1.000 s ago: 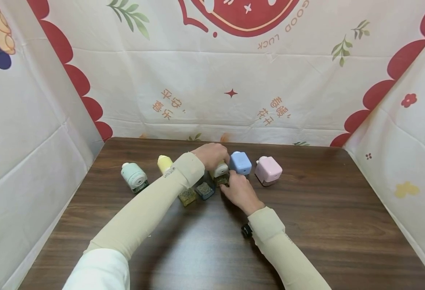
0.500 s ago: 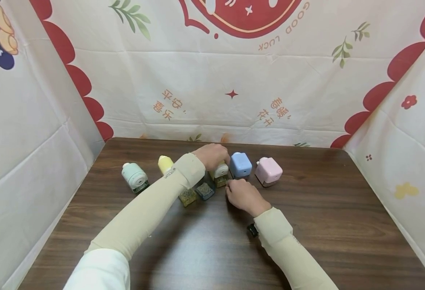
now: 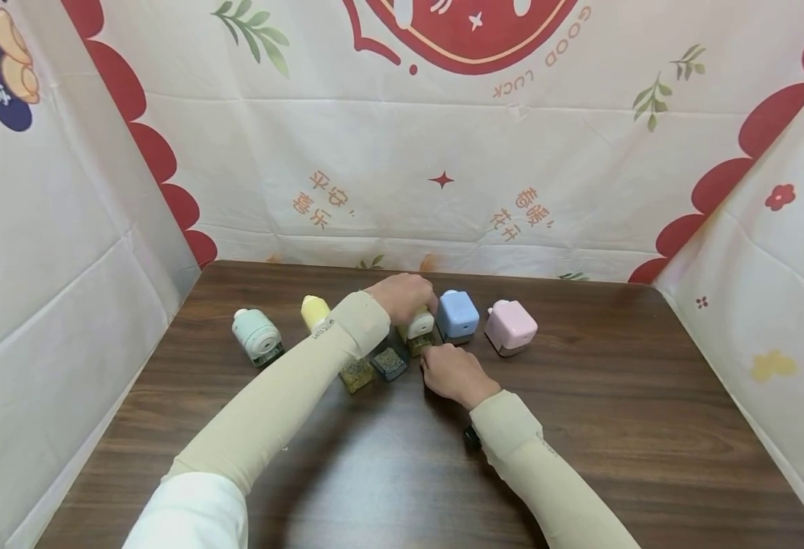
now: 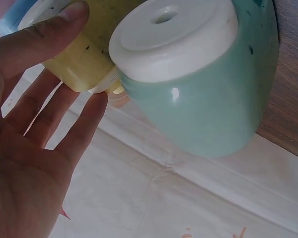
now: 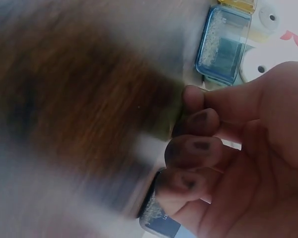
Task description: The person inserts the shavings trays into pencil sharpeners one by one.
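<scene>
My left hand (image 3: 402, 297) holds a yellow pencil sharpener (image 4: 87, 54) with a pale front, thumb on one side and fingers on the other. Its shavings drawer (image 3: 419, 345) juts out at the front. At that drawer is my right hand (image 3: 455, 375); in the right wrist view its fingers are curled, thumb and index finger pinching the greenish drawer edge, with dark smudges on the fingertips. A teal sharpener (image 4: 188, 104) with a white front stands close beside my left hand, hidden by the arm in the head view. A blue see-through drawer (image 5: 224, 44) with shavings sticks out nearby.
A blue sharpener (image 3: 458, 314) and a pink one (image 3: 510, 326) stand to the right. Left are a mint sharpener (image 3: 256, 334) and a yellow one (image 3: 315, 311), partly behind my arm. A yellowish drawer (image 3: 357, 375) juts out below the arm. A printed cloth (image 3: 402, 145) hangs behind.
My right hand draws back from the drawer to the right, its fingers curling, then returns to the drawer's front. The left hand stays on the yellow sharpener.
</scene>
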`<control>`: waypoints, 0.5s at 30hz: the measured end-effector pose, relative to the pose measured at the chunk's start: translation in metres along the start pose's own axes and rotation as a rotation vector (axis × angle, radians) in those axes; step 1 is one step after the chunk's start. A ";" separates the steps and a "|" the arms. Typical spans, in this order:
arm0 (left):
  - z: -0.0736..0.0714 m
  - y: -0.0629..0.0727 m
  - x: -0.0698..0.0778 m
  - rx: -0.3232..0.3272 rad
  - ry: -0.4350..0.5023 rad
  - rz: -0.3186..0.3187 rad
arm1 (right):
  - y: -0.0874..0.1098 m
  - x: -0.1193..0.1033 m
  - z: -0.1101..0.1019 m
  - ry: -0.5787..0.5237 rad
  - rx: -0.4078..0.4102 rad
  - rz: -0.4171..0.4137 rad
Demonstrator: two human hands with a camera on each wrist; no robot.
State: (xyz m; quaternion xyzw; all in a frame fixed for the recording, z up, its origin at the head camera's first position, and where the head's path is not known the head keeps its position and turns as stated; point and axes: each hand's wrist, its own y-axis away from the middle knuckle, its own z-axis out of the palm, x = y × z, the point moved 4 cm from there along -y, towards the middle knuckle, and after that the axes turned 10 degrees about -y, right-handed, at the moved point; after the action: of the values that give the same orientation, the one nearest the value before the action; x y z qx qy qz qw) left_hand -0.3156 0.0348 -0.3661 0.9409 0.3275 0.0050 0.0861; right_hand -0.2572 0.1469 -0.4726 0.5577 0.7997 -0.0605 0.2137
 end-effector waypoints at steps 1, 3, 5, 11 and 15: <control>0.000 0.000 0.000 -0.002 -0.002 -0.001 | 0.002 -0.005 -0.004 -0.013 -0.010 0.018; 0.000 -0.001 0.000 -0.005 -0.010 -0.002 | 0.005 -0.010 -0.007 -0.021 -0.012 0.030; 0.000 -0.002 -0.001 -0.008 -0.016 -0.004 | 0.010 -0.020 -0.014 -0.037 -0.022 0.059; 0.002 -0.003 0.000 -0.005 -0.019 0.013 | 0.006 -0.019 -0.011 -0.034 -0.012 0.071; 0.001 -0.003 0.000 0.004 -0.026 0.023 | -0.011 0.001 0.005 -0.024 0.009 0.049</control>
State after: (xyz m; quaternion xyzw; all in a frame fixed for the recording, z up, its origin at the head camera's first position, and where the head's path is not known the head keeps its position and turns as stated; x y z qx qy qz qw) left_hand -0.3173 0.0371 -0.3680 0.9448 0.3155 -0.0068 0.0883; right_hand -0.2663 0.1419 -0.4788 0.5774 0.7829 -0.0655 0.2220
